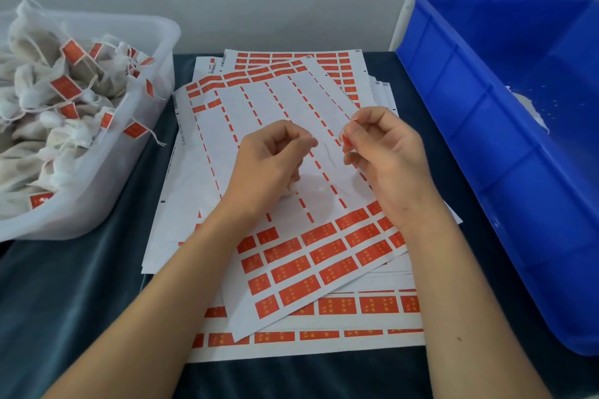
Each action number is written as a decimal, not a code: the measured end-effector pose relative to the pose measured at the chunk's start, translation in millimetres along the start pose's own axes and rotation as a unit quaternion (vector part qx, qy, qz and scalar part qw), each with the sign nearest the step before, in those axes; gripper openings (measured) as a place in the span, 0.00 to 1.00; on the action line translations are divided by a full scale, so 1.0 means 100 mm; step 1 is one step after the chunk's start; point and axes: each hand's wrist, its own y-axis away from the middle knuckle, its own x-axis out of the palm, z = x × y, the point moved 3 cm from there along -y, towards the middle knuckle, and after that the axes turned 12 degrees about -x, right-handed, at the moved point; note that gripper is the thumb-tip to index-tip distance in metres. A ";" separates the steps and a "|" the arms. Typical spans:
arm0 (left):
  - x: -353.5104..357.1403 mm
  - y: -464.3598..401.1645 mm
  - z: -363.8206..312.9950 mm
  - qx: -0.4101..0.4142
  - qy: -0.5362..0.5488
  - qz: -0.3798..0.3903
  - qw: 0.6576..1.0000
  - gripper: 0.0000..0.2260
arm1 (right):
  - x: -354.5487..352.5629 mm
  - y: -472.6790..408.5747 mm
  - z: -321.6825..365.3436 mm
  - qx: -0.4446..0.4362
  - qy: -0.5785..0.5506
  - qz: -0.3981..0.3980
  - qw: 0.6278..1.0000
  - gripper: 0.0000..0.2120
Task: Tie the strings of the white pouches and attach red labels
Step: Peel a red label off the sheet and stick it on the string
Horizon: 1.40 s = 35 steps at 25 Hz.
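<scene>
My left hand (275, 159) hovers over the label sheets with fingers curled, pinching a thin white string (327, 154) that hangs between both hands. A bit of white pouch (291, 188) shows under its palm, mostly hidden. My right hand (385, 152) pinches a small red label (345, 139) at its fingertips, close to the string's other side. Beneath lies a stack of white sheets (291, 256) with rows of red labels, the top sheet largely stripped.
A translucent tub (142, 146) at the left holds several tied pouches with red labels (64, 87). A big blue crate (505, 146) stands at the right with a white pouch (531, 107) inside. Dark cloth (81, 285) covers the table.
</scene>
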 end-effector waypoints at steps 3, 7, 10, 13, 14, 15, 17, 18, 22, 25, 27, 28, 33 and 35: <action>0.02 0.02 -0.03 0.023 -0.018 0.013 0.999 0.08 | 0.06 0.02 0.02 0.002 0.031 0.033 0.999 0.06; 0.02 0.05 -0.06 0.042 -0.024 0.018 0.999 0.10 | 0.09 0.04 0.00 0.023 0.051 0.050 0.997 0.05; 0.02 0.05 -0.07 0.044 -0.023 0.013 0.999 0.10 | 0.09 0.04 -0.01 0.032 0.044 0.046 0.997 0.06; 0.03 0.05 -0.07 0.034 -0.020 0.012 0.999 0.10 | 0.07 0.04 -0.02 0.045 0.024 0.048 0.998 0.12; 0.03 0.06 -0.07 0.030 -0.020 0.011 0.999 0.10 | 0.06 0.03 -0.02 0.047 0.020 0.048 0.998 0.14; 0.03 0.06 -0.07 0.027 -0.019 0.010 0.999 0.10 | 0.05 0.03 -0.03 0.048 0.012 0.050 0.998 0.14; 0.04 0.06 -0.07 0.023 -0.016 0.010 1.000 0.10 | 0.03 0.03 -0.04 0.049 -0.025 0.054 0.997 0.14; 0.04 0.06 -0.07 0.023 -0.016 0.010 1.000 0.09 | 0.03 0.04 -0.03 0.050 -0.048 0.058 0.996 0.13; 0.03 0.06 -0.08 0.018 -0.016 0.005 1.000 0.09 | 0.05 0.04 0.02 0.056 -0.152 0.065 0.985 0.07; 0.03 0.06 -0.08 0.010 -0.015 0.001 1.000 0.09 | 0.03 0.02 0.06 0.063 -0.248 0.065 0.964 0.04; 0.03 0.06 -0.08 0.011 -0.015 0.002 1.000 0.09 | 0.02 0.02 0.07 0.059 -0.214 0.069 0.973 0.03; 0.03 0.06 -0.08 0.014 -0.016 0.003 1.000 0.09 | 0.03 0.03 0.06 0.056 -0.166 0.074 0.982 0.05; 0.03 0.07 -0.08 0.029 -0.015 0.017 0.999 0.08 | 0.06 0.05 -0.01 0.050 -0.005 0.063 0.997 0.09; 0.03 0.07 -0.08 0.030 -0.016 0.024 0.999 0.09 | 0.05 0.05 -0.01 0.042 0.022 0.056 0.997 0.07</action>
